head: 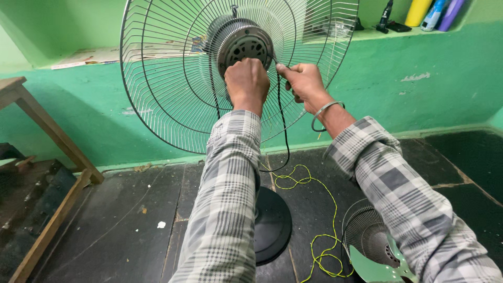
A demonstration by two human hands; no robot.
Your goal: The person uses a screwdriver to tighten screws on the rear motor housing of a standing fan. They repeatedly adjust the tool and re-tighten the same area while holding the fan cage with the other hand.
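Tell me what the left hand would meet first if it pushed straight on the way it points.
The left hand is already closed against the fan's motor hub, so it would likely press into that, with the wire guard around it; depth is unclear.

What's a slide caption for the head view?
Both hands, left hand and right hand, at the fan motor inside the rear wire guard.

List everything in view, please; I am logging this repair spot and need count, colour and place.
fan guard: one, silver wire, upright at centre
fan motor: one, grey, at the guard's hub
fan base: one, black, round, on the floor
black cable: one, hanging from the right hand
yellow wire: one, looped on the floor
second guard: one, floor, lower right
green blade: one, beside it
wooden table: one, brown, left
bottles: several, yellow, blue, purple, on the ledge
left hand: fist at the motor
right hand: fingers pinching the cable, metal bangle on the wrist
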